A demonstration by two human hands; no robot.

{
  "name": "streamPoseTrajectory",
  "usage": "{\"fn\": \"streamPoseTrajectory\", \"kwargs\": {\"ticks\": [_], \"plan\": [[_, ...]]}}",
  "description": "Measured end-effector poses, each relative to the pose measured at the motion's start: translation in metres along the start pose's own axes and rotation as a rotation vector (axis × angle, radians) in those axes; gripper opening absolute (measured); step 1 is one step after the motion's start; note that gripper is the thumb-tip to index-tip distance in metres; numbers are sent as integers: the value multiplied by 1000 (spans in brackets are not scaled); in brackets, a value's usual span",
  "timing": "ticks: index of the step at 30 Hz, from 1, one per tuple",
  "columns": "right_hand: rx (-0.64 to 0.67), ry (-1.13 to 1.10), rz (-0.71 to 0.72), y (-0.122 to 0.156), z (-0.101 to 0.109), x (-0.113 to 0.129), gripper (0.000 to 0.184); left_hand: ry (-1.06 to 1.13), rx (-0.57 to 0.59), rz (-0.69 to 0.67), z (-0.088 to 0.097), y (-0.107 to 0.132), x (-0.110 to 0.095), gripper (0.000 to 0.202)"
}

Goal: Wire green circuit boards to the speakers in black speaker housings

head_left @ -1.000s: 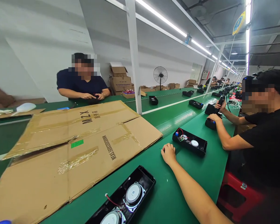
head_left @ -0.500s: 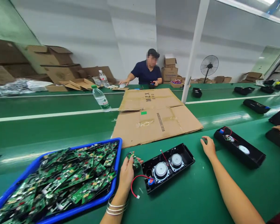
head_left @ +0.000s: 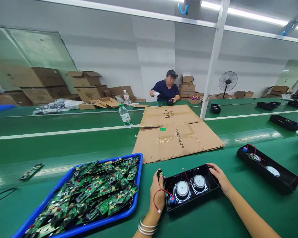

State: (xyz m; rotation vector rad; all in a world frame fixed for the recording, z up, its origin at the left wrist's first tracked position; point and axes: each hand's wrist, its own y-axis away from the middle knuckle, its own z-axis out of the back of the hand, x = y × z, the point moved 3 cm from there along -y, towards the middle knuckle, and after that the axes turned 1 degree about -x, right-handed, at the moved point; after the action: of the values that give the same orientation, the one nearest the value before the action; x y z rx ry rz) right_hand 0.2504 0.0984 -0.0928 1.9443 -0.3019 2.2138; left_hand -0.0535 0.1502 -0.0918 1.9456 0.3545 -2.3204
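Note:
My left hand is closed around a small green circuit board, mostly hidden by the fingers. That hand is against the left end of an open black speaker housing. Two round speakers sit inside the housing, a left one and a right one. A red wire with a white plug loops out from a blue part at the left end and hangs over my left hand. Gripping the housing's right end is my right hand, thumb at the top edge.
A blue tray heaped with circuit boards stands at left. Flattened cardboard lies behind the housing. Another speaker housing is at right. A water bottle stands farther back. A co-worker sits across the bench.
My right hand has moved left onto the housing's right end. The board in my left hand is now more upright and covered. The view has tilted up and turned left.

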Motion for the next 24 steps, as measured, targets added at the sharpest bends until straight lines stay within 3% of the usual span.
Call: {"fn": "streamPoseTrajectory", "kwargs": {"ticks": [5,8,10,13,16,18,21,24], "plan": [[-14,133,-22,25,19,4,53,-22,1,-2,-10,7,11,45],[42,298,-61,20,32,16,48,4,39,-3,-16,9,14,43],[93,435,-107,-3,38,35,46,31,63,-1,-18,9,13,42],[99,654,-170,-65,42,81,38,79,97,25,-17,4,9,43],[-42,847,-176,-133,46,136,34,140,136,65,-12,-2,6,46],[-136,948,-196,-164,45,164,34,184,156,84,-9,-5,4,49],[-223,1042,-203,-185,32,183,35,231,167,99,-5,-9,1,54],[-243,1099,-178,-190,12,187,35,254,171,108,-4,-9,0,56]]}}
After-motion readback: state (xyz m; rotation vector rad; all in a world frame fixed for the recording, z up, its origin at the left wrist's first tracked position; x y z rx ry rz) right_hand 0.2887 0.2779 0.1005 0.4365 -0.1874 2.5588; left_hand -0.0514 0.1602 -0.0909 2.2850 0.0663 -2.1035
